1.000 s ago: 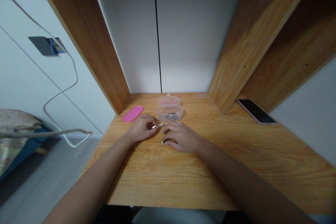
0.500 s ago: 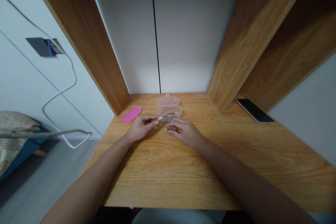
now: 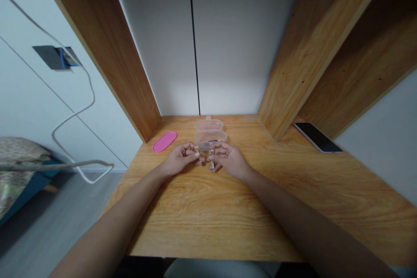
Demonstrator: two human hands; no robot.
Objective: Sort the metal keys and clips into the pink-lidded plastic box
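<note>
Held just in front of clear box [image 3: 210,139]: tiny metal pieces [image 3: 211,163], pinched tight between fingertips of left hand [image 3: 179,163] and right hand [image 3: 230,160], probably for fine control.

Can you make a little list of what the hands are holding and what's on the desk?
left hand: pinches a small metal piece
right hand: pinches a second metal piece
behind the hands: clear plastic box, open
left of the box: flat pink oval piece
far right: phone, screen dark
surface: wooden desk
</note>
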